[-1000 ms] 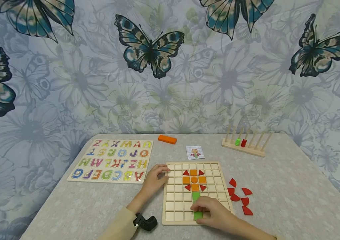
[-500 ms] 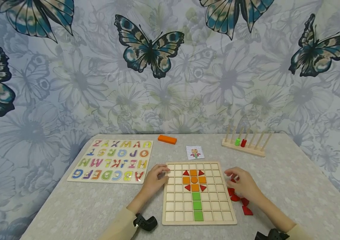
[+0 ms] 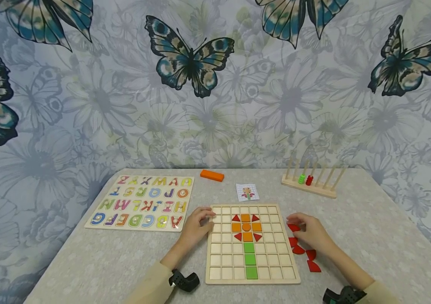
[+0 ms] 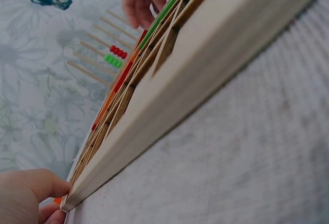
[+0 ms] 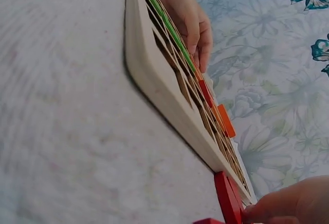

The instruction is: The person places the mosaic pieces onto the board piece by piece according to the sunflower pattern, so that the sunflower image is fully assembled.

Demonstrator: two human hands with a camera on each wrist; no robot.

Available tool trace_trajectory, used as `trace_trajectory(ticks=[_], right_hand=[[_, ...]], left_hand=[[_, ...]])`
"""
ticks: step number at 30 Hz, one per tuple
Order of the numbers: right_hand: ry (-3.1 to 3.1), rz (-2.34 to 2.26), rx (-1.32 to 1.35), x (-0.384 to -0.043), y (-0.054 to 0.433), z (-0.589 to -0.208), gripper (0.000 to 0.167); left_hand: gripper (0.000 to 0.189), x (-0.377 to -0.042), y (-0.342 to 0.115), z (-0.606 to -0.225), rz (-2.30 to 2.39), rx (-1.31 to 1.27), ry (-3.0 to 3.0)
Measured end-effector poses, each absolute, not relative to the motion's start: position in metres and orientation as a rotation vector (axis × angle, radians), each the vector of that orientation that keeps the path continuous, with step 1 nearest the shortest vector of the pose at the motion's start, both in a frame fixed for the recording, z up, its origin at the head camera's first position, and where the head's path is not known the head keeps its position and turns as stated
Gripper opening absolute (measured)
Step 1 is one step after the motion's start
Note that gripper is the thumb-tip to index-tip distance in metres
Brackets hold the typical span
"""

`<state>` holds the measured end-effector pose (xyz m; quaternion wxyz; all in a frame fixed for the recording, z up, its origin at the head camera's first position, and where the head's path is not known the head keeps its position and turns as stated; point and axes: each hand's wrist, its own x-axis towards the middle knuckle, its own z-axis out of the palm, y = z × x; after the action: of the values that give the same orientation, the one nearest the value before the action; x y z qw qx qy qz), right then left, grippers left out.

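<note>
Head view: both hands on the work; board [image 3: 227, 261] flat on table [image 3: 86, 270], between the hands.
Left hand [image 3: 196, 228]: bent fingers and thumb hold the board's left rim near the far corner; probably braces it against sliding.
Right hand [image 3: 312, 232]: just beyond the right rim, thumb and fingers pinching a red petal piece [image 3: 293, 227]; gap about as narrow as the piece. Right wrist view shows a fingertip against it; can't tell if it's lifted.
Loose red pieces [image 3: 314, 266]: at least four more lie right of the board, presumably for short reach; hand may hide others.
Board layout: orange squares [image 3: 256, 227] in a cross around orange disc [image 3: 246, 227], red triangles [image 3: 236, 218] at the diagonals, three green squares [image 3: 250, 259] in a column down to the near row.
Card [image 3: 247, 192]: beyond the far rim, flower-like print in similar colours, likely set in plain sight for reference; fine detail too small.
Set aside: letter board [image 3: 133, 230] left, orange block [image 3: 212, 175] and peg stand [image 3: 308, 188] at back; neither hand touches them.
</note>
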<state>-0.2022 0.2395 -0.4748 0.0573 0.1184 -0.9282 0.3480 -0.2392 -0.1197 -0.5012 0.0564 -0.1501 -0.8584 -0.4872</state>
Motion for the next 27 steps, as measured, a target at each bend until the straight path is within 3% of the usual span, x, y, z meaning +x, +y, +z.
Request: trace_trajectory(ticks=[27], right_hand=[[-2.824,1.015,0.244,-0.196,0.232,-0.469,0.038]], left_hand=[[0.021,-0.238,-0.119,-0.499,-1.518,-0.442,-2.592]])
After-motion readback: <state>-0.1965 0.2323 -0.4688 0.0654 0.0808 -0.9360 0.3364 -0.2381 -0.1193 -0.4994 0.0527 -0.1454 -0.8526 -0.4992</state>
